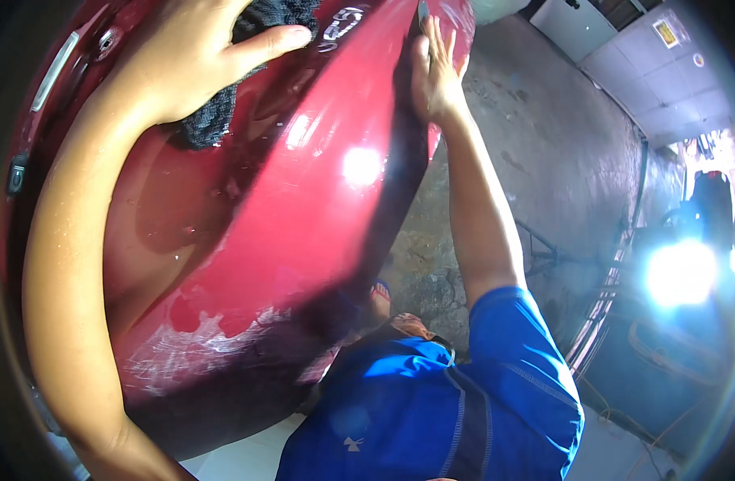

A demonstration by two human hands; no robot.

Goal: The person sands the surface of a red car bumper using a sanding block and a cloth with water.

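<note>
A glossy red car body panel [271,232] slants across the left and middle, with whitish scuffed patches along its near edge. At the upper left, my left hand [195,60] is on a dark, fluffy cloth [211,119] against the panel. Its thumb sticks out to the right; the other fingers are mostly cut off by the top of the picture. My right hand [438,76] lies along the panel's far right edge, fingers stretched out and close together. Beside its fingertips is a thin greyish strip [423,11], whose kind I cannot make out.
Grey concrete floor [556,136] lies to the right of the panel. White panels [664,72] stand at the upper right. A bright lamp [680,272] glares at the right, near cables [600,321] along the floor. A foot in a sandal [380,297] shows below the panel.
</note>
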